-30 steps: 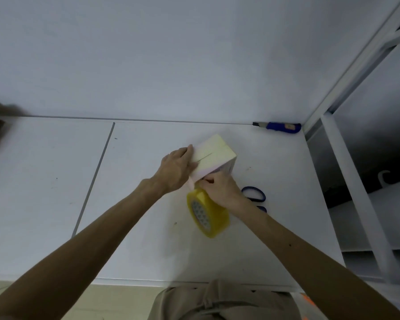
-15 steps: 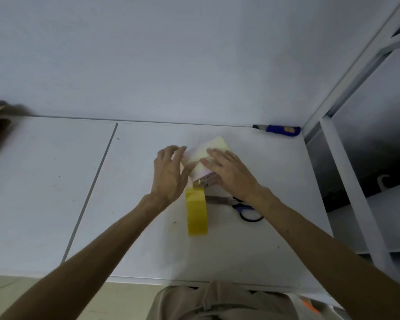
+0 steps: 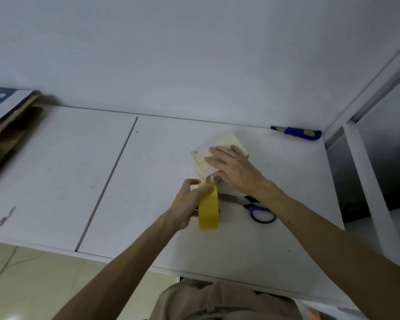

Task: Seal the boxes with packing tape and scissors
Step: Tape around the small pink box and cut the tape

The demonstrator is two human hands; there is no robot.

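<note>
Shifting off the box point(image 3: 231, 140), left grip point(image 3: 189, 204) now clamps tape roll point(image 3: 208, 211) at its 6 o'clock; right grip point(image 3: 233, 169), fingers flat, pins box, so a tape pull looks next.

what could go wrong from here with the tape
The right hand only presses flat on the small box, so a pull on the roll by the left hand may drag or tilt it and leave a crooked seal. Both hands are busy and the scissors lie beside the right wrist. Reaching for them means letting go, which might let the box shift.
</note>
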